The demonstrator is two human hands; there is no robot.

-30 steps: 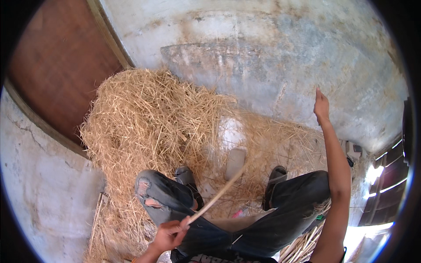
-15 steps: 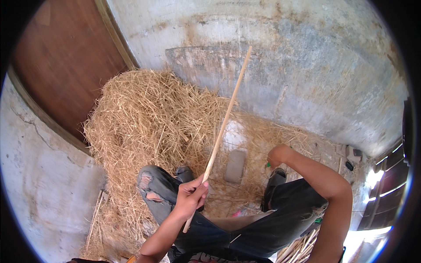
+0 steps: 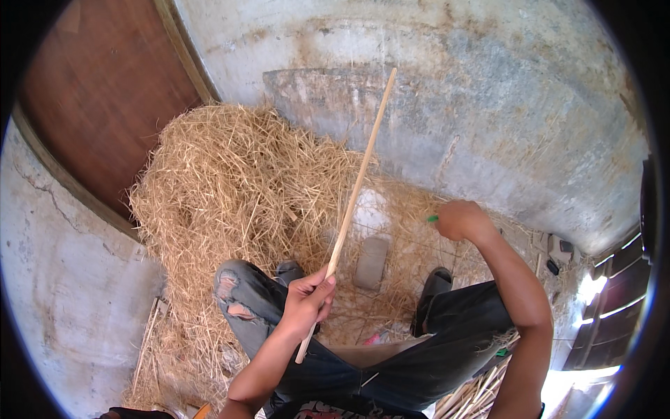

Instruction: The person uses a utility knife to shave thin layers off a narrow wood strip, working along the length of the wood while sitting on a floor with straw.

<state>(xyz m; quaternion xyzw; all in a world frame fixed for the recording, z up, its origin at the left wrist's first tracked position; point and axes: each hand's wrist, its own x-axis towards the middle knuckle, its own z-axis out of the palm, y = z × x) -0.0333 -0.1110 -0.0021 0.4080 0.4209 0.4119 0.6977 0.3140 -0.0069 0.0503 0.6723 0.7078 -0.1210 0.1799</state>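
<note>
My left hand (image 3: 306,304) is closed around the lower part of a long, pale wooden stick (image 3: 363,173). It slants up and away to the right, its far end in front of the wall. The short near end sticks out below my hand, over my lap. My right hand (image 3: 463,221) is raised off to the right, apart from the stick, with its fingers curled into a fist. A small green end (image 3: 433,218) pokes out of it on the left side; the fingers hide the rest. Between my feet lies a grey rectangular block (image 3: 372,264).
A big heap of straw-like shavings (image 3: 237,181) fills the left, against a brown door (image 3: 105,98). Beyond stands a stained wall (image 3: 488,105). A bundle of sticks (image 3: 474,394) lies by my right thigh. Small dark items (image 3: 555,265) sit at the far right.
My right hand has risen away from near my right foot, up and to the right, and more of the green end shows. The stick, still in my left hand, has shifted slightly.
</note>
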